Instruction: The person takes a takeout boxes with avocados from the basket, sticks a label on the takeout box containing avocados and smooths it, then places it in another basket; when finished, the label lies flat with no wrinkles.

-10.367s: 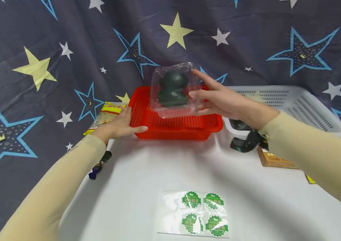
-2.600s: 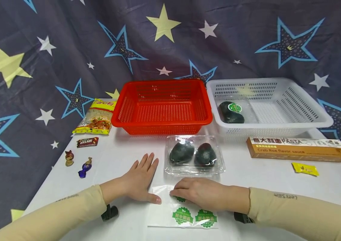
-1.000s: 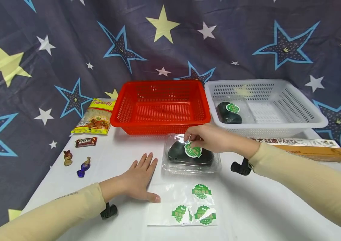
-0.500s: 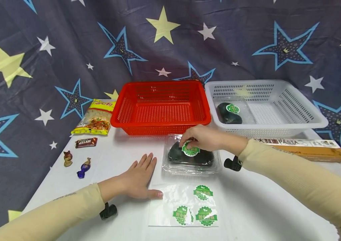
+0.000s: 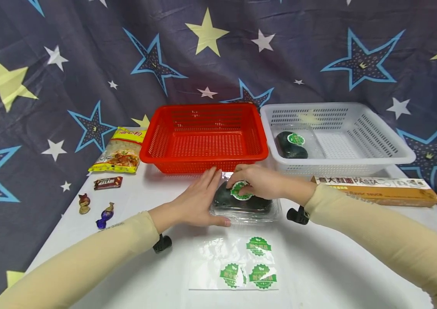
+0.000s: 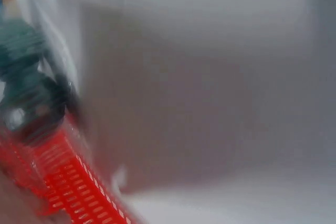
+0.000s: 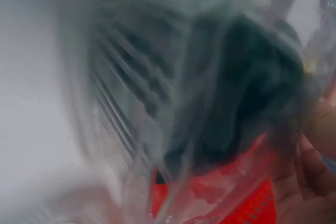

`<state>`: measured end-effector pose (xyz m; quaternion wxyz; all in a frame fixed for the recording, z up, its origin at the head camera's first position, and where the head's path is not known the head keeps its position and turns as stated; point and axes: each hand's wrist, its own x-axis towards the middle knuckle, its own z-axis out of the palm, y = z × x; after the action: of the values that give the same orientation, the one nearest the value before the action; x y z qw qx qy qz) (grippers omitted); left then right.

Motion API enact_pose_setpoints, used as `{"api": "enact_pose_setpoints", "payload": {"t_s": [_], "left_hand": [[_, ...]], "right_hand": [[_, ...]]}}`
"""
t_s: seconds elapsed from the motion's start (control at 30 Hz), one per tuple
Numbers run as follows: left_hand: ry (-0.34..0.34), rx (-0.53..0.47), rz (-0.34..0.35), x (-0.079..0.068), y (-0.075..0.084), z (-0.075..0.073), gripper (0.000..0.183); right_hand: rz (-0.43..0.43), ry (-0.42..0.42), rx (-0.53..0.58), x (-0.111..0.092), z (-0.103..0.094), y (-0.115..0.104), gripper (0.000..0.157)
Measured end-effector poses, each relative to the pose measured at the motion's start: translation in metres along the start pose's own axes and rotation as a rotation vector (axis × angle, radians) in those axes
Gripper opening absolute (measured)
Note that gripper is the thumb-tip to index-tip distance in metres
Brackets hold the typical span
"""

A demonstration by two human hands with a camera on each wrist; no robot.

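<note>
A clear plastic clamshell box with dark green avocado-like fruit lies before the red basket. My right hand leans over its lid, finger and thumb curled at a round green-and-white sticker there. Flat at the box's left side is my left hand, its fingers straight. The sticker sheet, bearing several green stickers, lies nearer me. In the blurred right wrist view, clear plastic covers a dark green shape, with part of my hand at the edge. The left wrist view is blurred too.
At the back stand a red basket and a white basket, the latter with a stickered box. Right lies a pasta box. On the left are a yellow food bag, a red-brown bar and two wrapped sweets.
My left hand has moved from the table by the sheet up to the box's left side. My right hand took a sticker from the sheet to the lid and has shifted slightly left there.
</note>
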<state>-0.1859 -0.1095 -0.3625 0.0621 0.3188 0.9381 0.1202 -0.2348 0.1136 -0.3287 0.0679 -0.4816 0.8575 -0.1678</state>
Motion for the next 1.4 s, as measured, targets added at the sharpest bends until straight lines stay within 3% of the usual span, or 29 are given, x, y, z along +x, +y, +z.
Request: {"api": "enact_pose_setpoints", "payload": {"t_s": [0.3,0.6,0.73,0.97,1.2,1.4], "left_hand": [[-0.013,-0.016,0.01,0.006,0.0,0.001,0.128],[0.037,-0.012,-0.015,0.002,0.01,0.003,0.128],[0.02,-0.011,-0.031,0.002,0.012,0.001,0.126],[-0.007,-0.016,-0.048,0.003,0.009,-0.001,0.121],[-0.051,0.039,-0.038,0.003,0.006,-0.001,0.121],[-0.069,0.082,-0.023,0.004,0.007,-0.002,0.119]], "right_hand": [[-0.061,0.072,-0.064,-0.014,0.005,-0.004,0.033],[-0.049,0.006,-0.084,-0.048,0.011,-0.01,0.049],[-0.031,-0.026,-0.104,-0.057,0.017,-0.013,0.058],[-0.028,-0.024,-0.181,-0.059,0.022,-0.02,0.062],[-0.048,-0.079,-0.203,-0.045,0.031,-0.044,0.072],[0.047,-0.117,-0.208,-0.038,0.039,-0.048,0.085]]}}
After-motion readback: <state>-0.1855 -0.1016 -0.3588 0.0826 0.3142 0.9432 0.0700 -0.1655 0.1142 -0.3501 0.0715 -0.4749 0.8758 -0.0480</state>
